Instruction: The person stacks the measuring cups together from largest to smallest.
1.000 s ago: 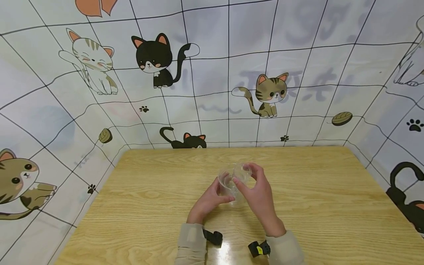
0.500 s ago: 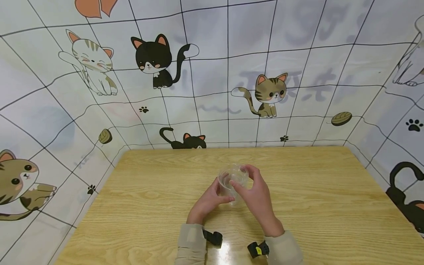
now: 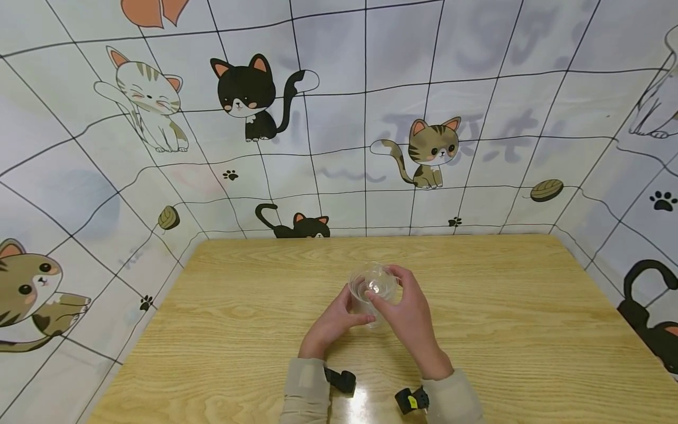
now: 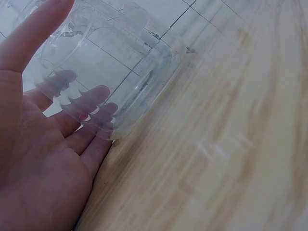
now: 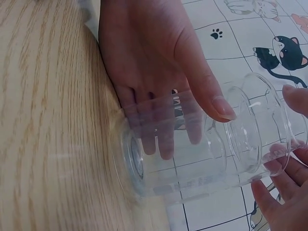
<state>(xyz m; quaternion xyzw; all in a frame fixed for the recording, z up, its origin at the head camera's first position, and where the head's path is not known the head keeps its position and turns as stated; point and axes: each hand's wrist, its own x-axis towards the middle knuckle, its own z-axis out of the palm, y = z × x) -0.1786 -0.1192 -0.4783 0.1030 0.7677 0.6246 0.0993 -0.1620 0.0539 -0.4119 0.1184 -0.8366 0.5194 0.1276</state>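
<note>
A clear cup (image 5: pixel 168 180) stands upright on the wooden table in front of me. My left hand (image 3: pixel 333 324) holds its left side, the thumb at the front and the fingers behind, seen through the wall in both wrist views. At the cup's mouth sits a second clear, round, rimmed piece (image 3: pixel 377 282), shaped like a small cup. My right hand (image 3: pixel 412 315) grips this upper piece, thumb at its near side and fingers at the far right rim. How deep it reaches into the lower cup is hard to tell through the transparent walls.
The wooden table (image 3: pixel 254 306) extends to both sides of the hands. Behind it and at both sides hangs a white cloth backdrop (image 3: pixel 339 135) with grid lines and cartoon cats. Black wrist cameras (image 3: pixel 413 400) sit on both sleeves.
The upper clear piece, offset to the right a second ago, has shifted left and now sits over the lower cup's mouth. My right hand moved slightly left with it; my left hand stayed still.
</note>
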